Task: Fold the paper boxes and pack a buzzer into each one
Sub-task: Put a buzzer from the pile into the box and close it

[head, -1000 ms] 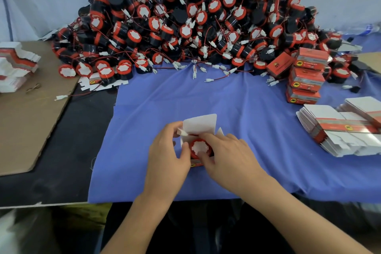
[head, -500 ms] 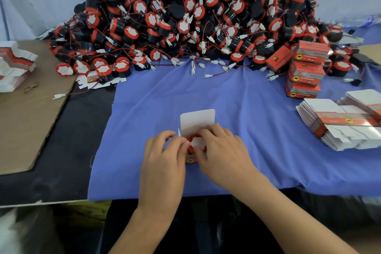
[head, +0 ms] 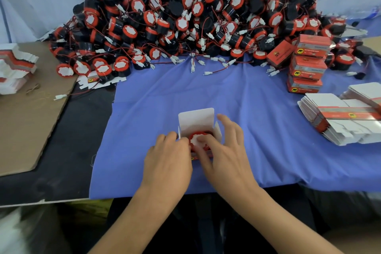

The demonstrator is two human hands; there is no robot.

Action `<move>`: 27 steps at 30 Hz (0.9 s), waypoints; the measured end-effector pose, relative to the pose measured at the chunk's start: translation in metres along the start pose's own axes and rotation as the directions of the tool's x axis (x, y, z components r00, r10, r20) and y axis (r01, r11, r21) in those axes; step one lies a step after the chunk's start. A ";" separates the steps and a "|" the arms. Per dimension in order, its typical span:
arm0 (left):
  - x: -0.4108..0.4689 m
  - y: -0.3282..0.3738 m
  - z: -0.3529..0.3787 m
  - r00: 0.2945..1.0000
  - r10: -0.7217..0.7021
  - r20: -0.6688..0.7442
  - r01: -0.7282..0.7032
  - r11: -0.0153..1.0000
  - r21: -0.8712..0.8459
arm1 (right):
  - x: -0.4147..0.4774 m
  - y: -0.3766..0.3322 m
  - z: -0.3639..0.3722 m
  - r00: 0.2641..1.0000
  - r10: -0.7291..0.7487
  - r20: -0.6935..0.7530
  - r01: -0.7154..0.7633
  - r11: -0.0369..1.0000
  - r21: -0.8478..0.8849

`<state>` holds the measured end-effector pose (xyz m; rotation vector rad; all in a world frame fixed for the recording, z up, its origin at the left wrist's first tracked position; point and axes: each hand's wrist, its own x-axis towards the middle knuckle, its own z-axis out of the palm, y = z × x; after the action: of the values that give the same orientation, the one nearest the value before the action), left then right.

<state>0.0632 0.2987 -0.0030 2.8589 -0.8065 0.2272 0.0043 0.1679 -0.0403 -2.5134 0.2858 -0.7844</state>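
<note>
A small paper box (head: 195, 121) stands on the blue cloth (head: 237, 109) with its white lid flap raised. Inside it sits a buzzer (head: 196, 140) with a red rim and white label, face up. My left hand (head: 169, 161) grips the box's left side, fingers curled at its wall. My right hand (head: 224, 154) wraps the right side of the box, and its thumb presses on the buzzer's top. The box's lower front is hidden by my hands.
A big heap of buzzers (head: 195, 16) with red wires fills the back. Several packed red boxes (head: 307, 66) are stacked at the right. Flat box blanks (head: 342, 121) lie at the right edge, more blanks (head: 14, 66) at the far left on brown cardboard (head: 31, 121).
The buzzer has sunk deeper into the box. My left hand has moved from the lid flap down to the box's side, and my right hand now spreads around the right wall.
</note>
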 end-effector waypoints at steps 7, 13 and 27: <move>0.009 0.009 0.005 0.929 -0.340 0.145 0.344 0.649 -0.679 | -0.008 0.004 0.005 0.969 0.240 0.050 -0.233 0.840 0.489; 0.021 0.022 0.026 0.764 -0.531 0.365 0.456 0.046 -0.889 | -0.012 0.008 0.009 0.928 0.364 0.083 -0.339 0.728 0.596; 0.007 -0.019 0.038 0.934 -0.312 0.176 0.270 0.288 -0.919 | -0.006 0.020 0.010 0.913 0.392 0.109 -0.368 0.681 0.633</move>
<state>0.0827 0.3039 -0.0408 1.7620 -0.1946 -0.2049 0.0040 0.1566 -0.0610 -1.7032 0.4485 -0.6143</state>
